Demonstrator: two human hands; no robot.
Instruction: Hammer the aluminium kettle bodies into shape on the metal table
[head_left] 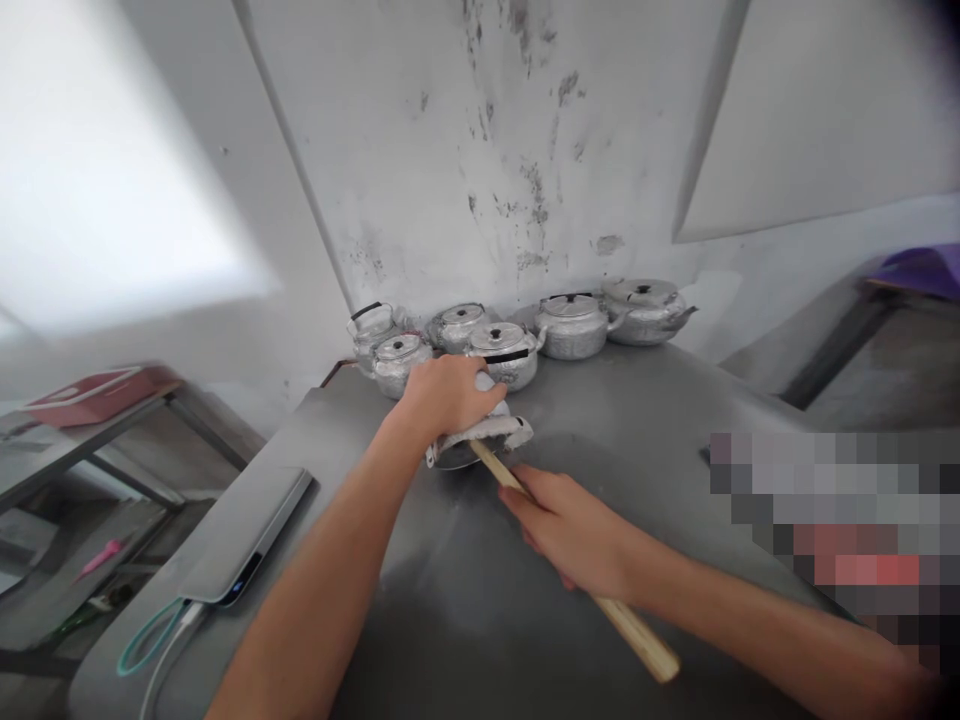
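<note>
My left hand (450, 395) is closed over the top of a dented silver metal kettle (491, 430), tilted with its open side towards me. Its lower rim is near or on the grey table; contact is hard to tell. In my right hand (566, 525) is a light wooden stick (637, 640), gripped round its middle. The stick's far end reaches into the kettle's opening, where its tip is hidden. Just behind my left hand stand a lidded kettle (506, 375) with a black handle grip and another lidded kettle (397, 365).
More aluminium kettles (574, 330) line the back of the grey table (555, 640) against the stained wall. A power bank (251, 540) with cables lies at left. A side table carries a pink tray (101, 395). Pixelation hides part of the right side.
</note>
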